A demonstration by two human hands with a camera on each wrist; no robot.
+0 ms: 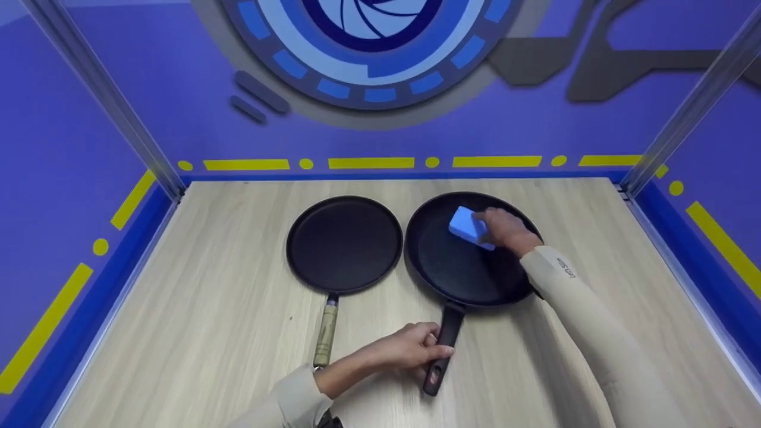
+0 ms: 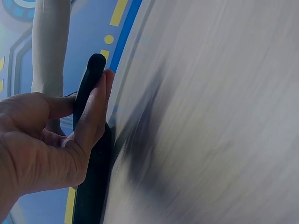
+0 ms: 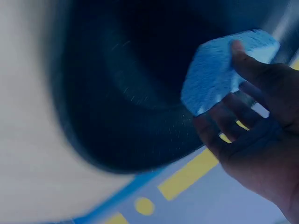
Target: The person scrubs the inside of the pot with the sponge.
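A black frying pan [image 1: 452, 261] lies on the table at the right, its handle [image 1: 450, 327] toward the person. My left hand [image 1: 410, 348] grips that handle, thumb on one side and fingers on the other, as the left wrist view also shows [image 2: 56, 135]. Inside the pan, a blue sponge [image 1: 467, 224] is pinched by my right hand [image 1: 505, 229]. In the right wrist view the thumb presses the near face of the sponge [image 3: 210, 70], with fingers along its edge; the sponge is tilted there, and its contact with the pan is hard to tell.
A flat black griddle pan [image 1: 345, 244] with a wooden-looking handle [image 1: 325, 336] lies just left of the frying pan, partly behind my left forearm. Blue-purple panels [image 1: 178, 77] wall the pale wood table [image 1: 226, 267] at the back and both sides.
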